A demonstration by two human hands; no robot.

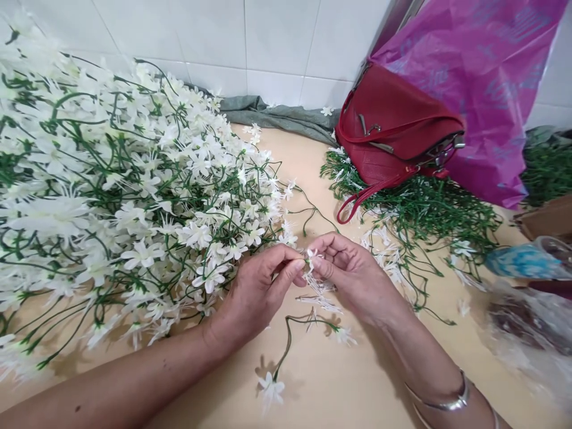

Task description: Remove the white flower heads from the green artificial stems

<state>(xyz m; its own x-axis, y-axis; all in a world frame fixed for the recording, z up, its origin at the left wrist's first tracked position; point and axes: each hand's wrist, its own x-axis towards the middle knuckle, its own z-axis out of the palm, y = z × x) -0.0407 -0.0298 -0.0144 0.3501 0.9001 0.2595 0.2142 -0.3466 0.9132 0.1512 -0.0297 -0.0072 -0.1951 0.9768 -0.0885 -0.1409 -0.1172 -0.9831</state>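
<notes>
My left hand [268, 280] is closed in a pinch on the green base of a small white artificial flower [313, 255]. Across from it, my right hand [353, 271] pinches the white petals between thumb and forefinger. The fingertips of both hands nearly meet. Below them a green stem [288, 336] branches to a white bloom [271, 390] at the front and another at the right; whether it joins the held flower I cannot tell. Loose white stamen pieces [319, 301] lie on the table under my hands. A silver bracelet circles my right wrist.
A big heap of white artificial flowers [134, 179] fills the left. Bare green stems [415, 208] are piled at right, under a red handbag [393, 125] beside a purple plastic bag [487, 77]. A blue-and-white cup [522, 260] and a clear plastic bag [527, 345] lie at far right.
</notes>
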